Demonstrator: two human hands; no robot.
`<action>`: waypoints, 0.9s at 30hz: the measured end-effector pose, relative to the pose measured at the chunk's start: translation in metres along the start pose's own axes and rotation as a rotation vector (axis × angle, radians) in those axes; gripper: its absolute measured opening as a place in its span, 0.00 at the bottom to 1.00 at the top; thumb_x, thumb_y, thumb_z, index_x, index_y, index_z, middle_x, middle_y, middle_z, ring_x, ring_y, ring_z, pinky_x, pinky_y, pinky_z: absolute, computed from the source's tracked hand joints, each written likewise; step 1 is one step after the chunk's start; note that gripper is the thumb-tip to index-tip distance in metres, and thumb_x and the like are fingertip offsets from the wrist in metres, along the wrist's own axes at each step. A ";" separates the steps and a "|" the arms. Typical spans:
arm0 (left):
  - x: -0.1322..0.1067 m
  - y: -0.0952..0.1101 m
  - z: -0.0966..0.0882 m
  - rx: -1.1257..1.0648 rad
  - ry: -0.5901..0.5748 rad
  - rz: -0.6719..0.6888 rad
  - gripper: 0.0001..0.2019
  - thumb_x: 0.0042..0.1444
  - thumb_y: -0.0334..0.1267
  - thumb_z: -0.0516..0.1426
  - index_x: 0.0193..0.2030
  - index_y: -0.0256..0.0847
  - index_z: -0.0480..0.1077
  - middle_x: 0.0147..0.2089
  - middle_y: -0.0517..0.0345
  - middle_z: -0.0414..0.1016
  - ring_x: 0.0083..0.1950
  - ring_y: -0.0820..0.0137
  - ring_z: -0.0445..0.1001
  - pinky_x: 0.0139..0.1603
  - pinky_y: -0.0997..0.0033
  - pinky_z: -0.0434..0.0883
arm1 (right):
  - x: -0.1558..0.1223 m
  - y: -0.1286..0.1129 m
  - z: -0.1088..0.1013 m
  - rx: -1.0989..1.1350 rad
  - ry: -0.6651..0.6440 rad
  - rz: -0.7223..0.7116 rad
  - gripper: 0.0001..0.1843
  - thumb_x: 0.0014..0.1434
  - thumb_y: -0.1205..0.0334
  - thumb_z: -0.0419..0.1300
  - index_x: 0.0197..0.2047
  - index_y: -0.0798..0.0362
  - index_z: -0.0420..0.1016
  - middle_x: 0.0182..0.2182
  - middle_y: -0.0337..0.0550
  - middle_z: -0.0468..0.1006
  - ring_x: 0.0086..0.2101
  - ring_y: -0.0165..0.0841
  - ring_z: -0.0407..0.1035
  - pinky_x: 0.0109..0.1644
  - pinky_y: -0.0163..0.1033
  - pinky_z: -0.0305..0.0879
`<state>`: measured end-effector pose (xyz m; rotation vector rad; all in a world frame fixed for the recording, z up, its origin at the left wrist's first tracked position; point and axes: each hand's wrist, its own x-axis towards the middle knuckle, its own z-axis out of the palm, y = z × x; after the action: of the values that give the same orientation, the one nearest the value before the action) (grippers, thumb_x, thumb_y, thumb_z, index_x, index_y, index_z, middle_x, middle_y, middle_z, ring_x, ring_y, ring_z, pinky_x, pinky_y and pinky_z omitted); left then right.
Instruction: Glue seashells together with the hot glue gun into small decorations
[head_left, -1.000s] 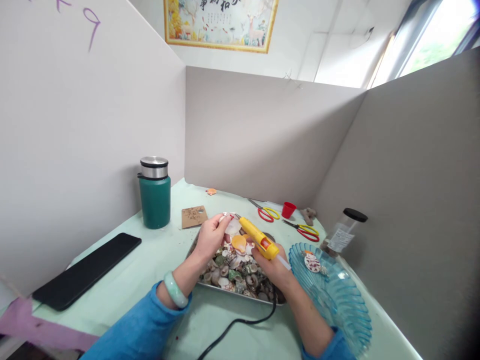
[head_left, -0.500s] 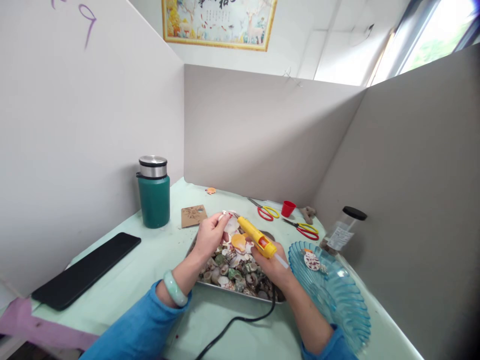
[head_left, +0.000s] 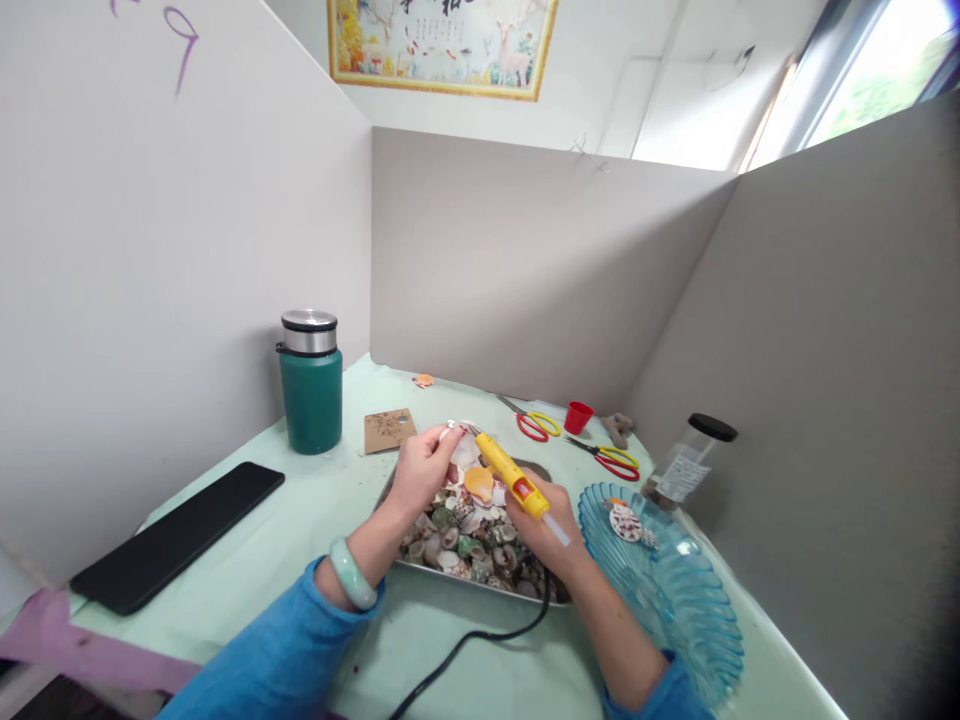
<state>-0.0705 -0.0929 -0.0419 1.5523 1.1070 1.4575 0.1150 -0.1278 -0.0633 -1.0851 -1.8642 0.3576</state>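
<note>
My left hand [head_left: 424, 468] is closed on a pale seashell [head_left: 459, 428], pinched at the fingertips above the tray. In my right hand [head_left: 546, 518] is a yellow hot glue gun [head_left: 512, 474], its nozzle pointing up and left at the shell. Whether nozzle and shell touch, I cannot tell. A clear glue stick [head_left: 556, 530] sticks out of the gun's back end, and a black cord [head_left: 480, 637] runs from it down the table. Below both hands lies a metal tray [head_left: 480, 587] heaped with green, brown and white shells. An orange scallop shell [head_left: 478, 484] shows between the hands.
A blue glass dish [head_left: 697, 610] with a few shells stands right, beside a clear jar [head_left: 686, 465]. Behind the tray are two pairs of scissors [head_left: 534, 425] and a red cup [head_left: 577, 417]. On the left are a green flask [head_left: 312, 400], a black slab [head_left: 180, 535] and a brown card [head_left: 388, 430].
The view has shifted very slightly. Both hands keep their holds on the shell and the glue gun, with almost no movement.
</note>
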 end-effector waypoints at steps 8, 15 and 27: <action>0.001 0.001 0.000 0.017 0.024 0.003 0.20 0.54 0.53 0.52 0.21 0.39 0.63 0.13 0.64 0.63 0.16 0.75 0.63 0.19 0.78 0.56 | 0.001 -0.002 0.000 -0.053 0.025 -0.052 0.14 0.50 0.66 0.52 0.40 0.53 0.73 0.30 0.41 0.76 0.27 0.31 0.68 0.31 0.33 0.63; 0.000 0.004 -0.001 0.083 0.076 0.019 0.20 0.54 0.52 0.51 0.20 0.40 0.62 0.11 0.64 0.63 0.15 0.76 0.61 0.20 0.78 0.58 | 0.002 -0.004 -0.001 -0.066 0.041 -0.113 0.12 0.54 0.65 0.52 0.40 0.54 0.72 0.32 0.42 0.76 0.28 0.30 0.69 0.34 0.33 0.64; 0.000 -0.003 0.001 0.090 0.011 0.021 0.18 0.56 0.52 0.49 0.28 0.39 0.68 0.12 0.66 0.63 0.16 0.75 0.62 0.20 0.78 0.58 | 0.001 -0.005 -0.001 -0.016 0.046 -0.099 0.09 0.51 0.68 0.53 0.36 0.55 0.71 0.28 0.40 0.74 0.26 0.29 0.66 0.31 0.33 0.62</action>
<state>-0.0704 -0.0913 -0.0450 1.6248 1.1804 1.4493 0.1135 -0.1301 -0.0594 -0.9997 -1.8747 0.2583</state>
